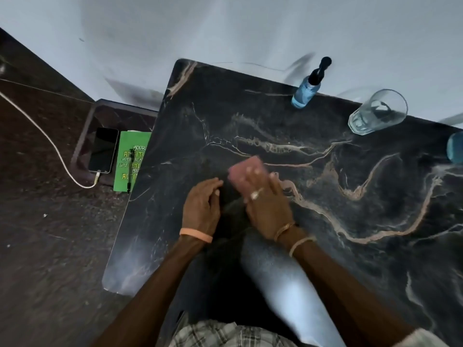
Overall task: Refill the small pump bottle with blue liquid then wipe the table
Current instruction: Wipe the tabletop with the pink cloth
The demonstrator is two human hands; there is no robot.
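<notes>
1. Left hand (203,209): rests on the table (325,246) close to the near edge, fingers loosely together and relaxed, holding nothing.
2. Right hand (268,204): just beside the left. The fingers look extended and laid flat on a pink wiping pad (240,171), pressing rather than gripping. This area is blurred, so finer finger detail cannot be confirmed.
3. Pink wiping pad: lies flat on the dark marbled top beyond the left fingertips. Whether it is a folded cloth or a sponge cannot be told. Judged light and soft, and it should slide easily on the polished surface. Best worked under a flat palm, or lifted by pinching a free edge.
4. Low side stand to the left: holds a phone (103,150) on a charging cable (50,136) and a green notebook (130,161) with a pen (129,171) on it.
5. Small pump bottle (307,90): upright at the far edge, pump fitted, blue liquid showing inside, well apart from both hands. Judged light, rigid and easily tipped, so grasp the body, not the pump head.
6. Glass tumbler (377,112): near the bottle, apparently empty. It is fragile, so wipe around it with care.
7. Blue container (456,147): at the right edge of the view and cut off, so it cannot be identified.
</notes>
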